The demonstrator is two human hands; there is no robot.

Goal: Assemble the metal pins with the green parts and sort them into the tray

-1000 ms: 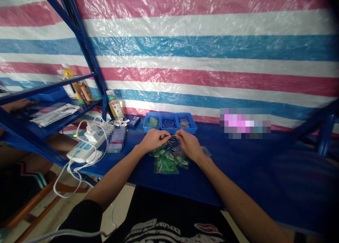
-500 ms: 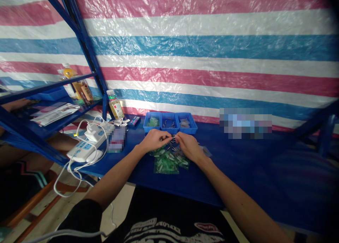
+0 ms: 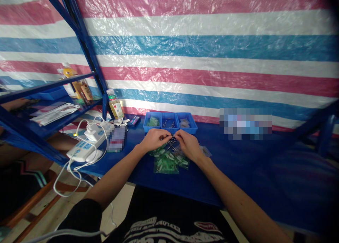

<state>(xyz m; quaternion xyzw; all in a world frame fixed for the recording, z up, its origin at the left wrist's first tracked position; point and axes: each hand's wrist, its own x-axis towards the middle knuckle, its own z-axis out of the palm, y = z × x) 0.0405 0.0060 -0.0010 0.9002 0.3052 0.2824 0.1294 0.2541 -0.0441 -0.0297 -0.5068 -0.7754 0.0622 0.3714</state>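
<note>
My left hand [image 3: 154, 139] and my right hand [image 3: 188, 144] meet over the blue table, fingertips pinched. Between them runs a small, thin, dark-and-silver piece [image 3: 173, 135], gripped at both ends; its exact kind is too small to tell. Just below the fingers lie loose thin dark-and-silver pieces [image 3: 171, 145]. Nearer to me is a pile of green plastic packets [image 3: 166, 162]. A clear packet [image 3: 206, 151] shows beside my right wrist. Behind the hands stand three joined blue bins: the left bin [image 3: 144, 127] with greenish contents, the middle bin [image 3: 168, 128] with thin pieces, the right bin [image 3: 195, 128] with pale pieces.
To the left are a white power strip [image 3: 79, 150] with tangled cables, a drink bottle [image 3: 115, 105] and a small dark box [image 3: 134, 121]. A blue metal frame [image 3: 90, 56] rises there. Another person's arm [image 3: 16, 104] shows at far left. A striped sheet [image 3: 198, 73] hangs behind.
Both hands stay in nearly the same place. The fingertips have shifted slightly around the small piece, and the left fingers look a little straighter.
</note>
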